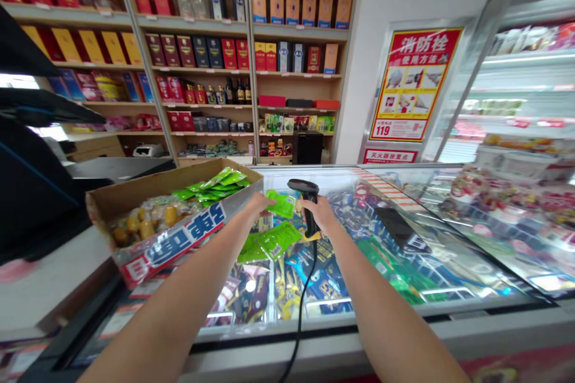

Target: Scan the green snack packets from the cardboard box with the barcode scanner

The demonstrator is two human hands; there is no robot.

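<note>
In my left hand [257,203] is a small green snack packet [281,204], pinched at its left end and held up above the glass freezer lid. My right hand [317,210] wraps round the handle of a black barcode scanner [304,187], whose head is to the right of the packet and slightly above it. A black cable [302,305] runs from the scanner down over the freezer's front edge. Below both hands, more green packets [274,241] lie on the glass. To the left stands an open cardboard box [240,188] with green packets [215,188] and bagged yellowish-brown food [148,221].
A dark phone [399,227] lies on the glass at right. Frozen goods in colourful packs show through the freezer lid [332,176]. Dark screen equipment [31,149] stands at far left. Shelves of boxed bottles [193,51] line the back, with a lit display fridge [530,90] at right.
</note>
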